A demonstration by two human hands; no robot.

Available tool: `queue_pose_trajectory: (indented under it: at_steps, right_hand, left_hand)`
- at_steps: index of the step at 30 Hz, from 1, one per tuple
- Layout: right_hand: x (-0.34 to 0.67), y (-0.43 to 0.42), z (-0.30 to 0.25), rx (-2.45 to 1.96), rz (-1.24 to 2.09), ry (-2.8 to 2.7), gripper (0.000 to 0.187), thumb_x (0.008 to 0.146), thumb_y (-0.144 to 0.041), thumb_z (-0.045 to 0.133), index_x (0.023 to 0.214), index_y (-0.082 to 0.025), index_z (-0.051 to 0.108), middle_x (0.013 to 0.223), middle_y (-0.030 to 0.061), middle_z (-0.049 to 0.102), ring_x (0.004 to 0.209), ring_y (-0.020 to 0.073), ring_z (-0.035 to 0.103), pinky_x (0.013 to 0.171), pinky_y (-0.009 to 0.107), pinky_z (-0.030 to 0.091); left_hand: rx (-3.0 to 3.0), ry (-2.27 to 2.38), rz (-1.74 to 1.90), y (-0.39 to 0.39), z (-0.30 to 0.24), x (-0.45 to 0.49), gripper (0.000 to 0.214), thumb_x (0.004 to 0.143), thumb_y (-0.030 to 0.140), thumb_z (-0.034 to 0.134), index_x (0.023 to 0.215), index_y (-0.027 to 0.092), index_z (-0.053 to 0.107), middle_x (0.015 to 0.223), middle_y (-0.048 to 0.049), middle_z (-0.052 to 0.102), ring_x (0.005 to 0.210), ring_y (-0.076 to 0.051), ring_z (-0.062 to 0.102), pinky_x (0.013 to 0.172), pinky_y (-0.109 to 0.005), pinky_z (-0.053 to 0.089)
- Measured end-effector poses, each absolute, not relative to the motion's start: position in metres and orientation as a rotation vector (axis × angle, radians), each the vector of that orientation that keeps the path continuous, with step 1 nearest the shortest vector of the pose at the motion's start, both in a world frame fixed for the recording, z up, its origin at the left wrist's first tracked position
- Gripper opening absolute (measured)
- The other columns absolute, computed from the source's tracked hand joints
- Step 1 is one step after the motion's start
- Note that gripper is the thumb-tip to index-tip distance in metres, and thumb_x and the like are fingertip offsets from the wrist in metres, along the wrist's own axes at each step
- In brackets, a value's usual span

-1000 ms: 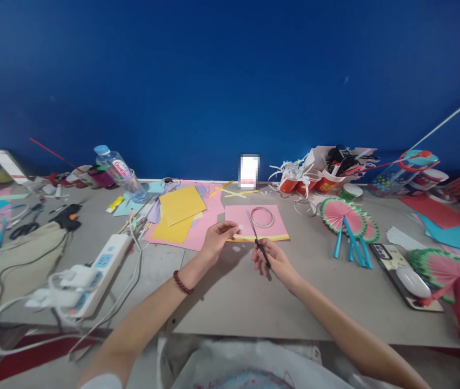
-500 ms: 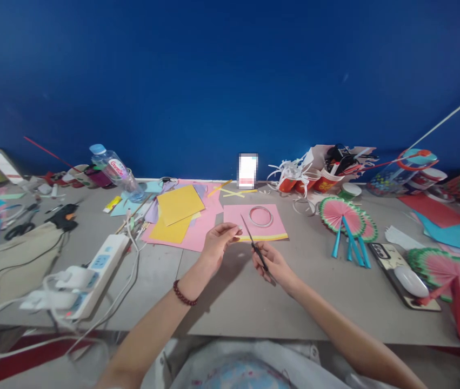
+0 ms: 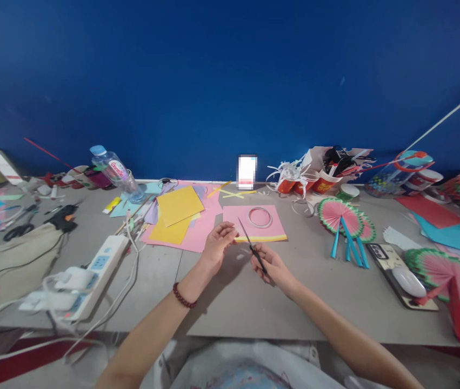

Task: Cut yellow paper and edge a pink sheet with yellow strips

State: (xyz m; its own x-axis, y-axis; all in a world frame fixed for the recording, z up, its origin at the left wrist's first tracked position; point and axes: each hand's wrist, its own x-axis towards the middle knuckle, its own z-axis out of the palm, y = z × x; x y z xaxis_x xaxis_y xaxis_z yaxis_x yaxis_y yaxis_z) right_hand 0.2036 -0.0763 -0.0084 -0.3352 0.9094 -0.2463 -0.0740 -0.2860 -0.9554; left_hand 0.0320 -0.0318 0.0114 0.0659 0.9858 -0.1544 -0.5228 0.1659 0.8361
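Observation:
My right hand (image 3: 271, 266) is closed on the black handles of a small pair of scissors (image 3: 249, 245), whose blades point up and to the left toward my left hand. My left hand (image 3: 218, 241) hovers just left of the blade tips with thumb and fingers pinched together; what they pinch is too small to make out. Both hands are above the grey table (image 3: 230, 294), at the near edge of a pink paper sheet (image 3: 254, 222). A ring of white tape (image 3: 260, 217) lies on that sheet.
Yellow and pink sheets (image 3: 179, 210) lie to the left, with a water bottle (image 3: 114, 170), a white power strip (image 3: 87, 275) and cables. Pink-green paper fans (image 3: 345, 219) with blue handles, a phone (image 3: 387, 259), a mouse (image 3: 406, 281) and paper cups (image 3: 314, 183) are to the right.
The scissors' blades have swung left, closer to my left hand's fingertips. My left hand stays pinched and has barely moved; the view shifted slightly.

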Motion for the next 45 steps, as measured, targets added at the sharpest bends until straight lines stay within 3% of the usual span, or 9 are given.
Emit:
queue_pose_trajectory:
  at_steps: [7,11,24,30,36,40,45]
  right_hand:
    - [0.203,-0.077,-0.008,-1.147,1.715,-1.208,0.038,0.075,-0.055,0.062,0.088,-0.022,0.048,0.063,-0.0080,0.050,0.038,0.0023,0.035,0.030,0.013,0.024]
    - [0.202,-0.077,-0.008,-1.178,1.716,-1.217,0.038,0.075,-0.055,0.062,0.087,-0.022,0.048,0.063,-0.0080,0.050,0.037,0.0022,0.034,0.031,0.014,0.024]
    - [0.196,-0.078,-0.010,-1.255,1.535,-1.294,0.035,0.069,-0.048,0.069,0.079,-0.021,0.048,0.062,-0.0059,0.048,0.049,0.0064,0.039,0.043,0.019,0.030]
    - [0.196,-0.076,-0.016,-1.198,1.477,-1.313,0.034,0.071,-0.047,0.069,0.081,-0.021,0.051,0.067,-0.0026,0.053,0.060,0.0101,0.046,0.055,0.022,0.037]
    - [0.196,-0.077,-0.012,-1.210,1.486,-1.285,0.035,0.068,-0.046,0.071,0.079,-0.020,0.051,0.067,-0.0035,0.052,0.059,0.0095,0.046,0.055,0.022,0.036]
    - [0.196,-0.076,-0.010,-1.202,1.520,-1.273,0.036,0.068,-0.048,0.071,0.078,-0.020,0.050,0.064,-0.0046,0.051,0.054,0.0077,0.043,0.049,0.020,0.034]
    - [0.200,-0.076,-0.012,-1.239,1.666,-1.222,0.037,0.070,-0.051,0.068,0.086,-0.022,0.051,0.062,-0.0079,0.047,0.041,0.0033,0.031,0.036,0.016,0.023]
  left_hand:
    - [0.704,0.967,1.264,-0.031,0.014,0.031,0.031,0.051,0.032,0.085,0.070,0.015,0.068,0.067,-0.0011,0.066,0.060,-0.010,0.059,0.058,-0.022,0.044]
    - [0.693,0.948,1.302,-0.029,0.014,0.030,0.030,0.052,0.032,0.085,0.072,0.016,0.068,0.069,-0.0024,0.067,0.070,-0.013,0.062,0.058,-0.021,0.044]
    - [0.798,1.041,1.343,-0.034,0.012,0.030,0.025,0.059,0.033,0.081,0.075,0.016,0.070,0.071,-0.0025,0.068,0.065,-0.012,0.059,0.061,-0.023,0.047]
    - [0.728,1.007,1.370,-0.032,0.013,0.031,0.026,0.056,0.031,0.083,0.073,0.017,0.071,0.099,-0.0051,0.069,0.076,-0.012,0.060,0.060,-0.021,0.046]
    - [0.710,1.011,1.348,-0.033,0.019,0.031,0.028,0.052,0.032,0.084,0.071,0.016,0.071,0.068,-0.0015,0.065,0.061,-0.010,0.056,0.054,-0.020,0.043]
    - [0.732,1.025,1.346,-0.034,0.021,0.032,0.027,0.051,0.031,0.084,0.070,0.016,0.070,0.066,-0.0009,0.065,0.057,-0.009,0.055,0.053,-0.021,0.043]
    - [0.753,1.034,1.347,-0.034,0.023,0.032,0.026,0.051,0.029,0.083,0.069,0.016,0.070,0.067,-0.0010,0.065,0.057,-0.009,0.054,0.051,-0.020,0.042]
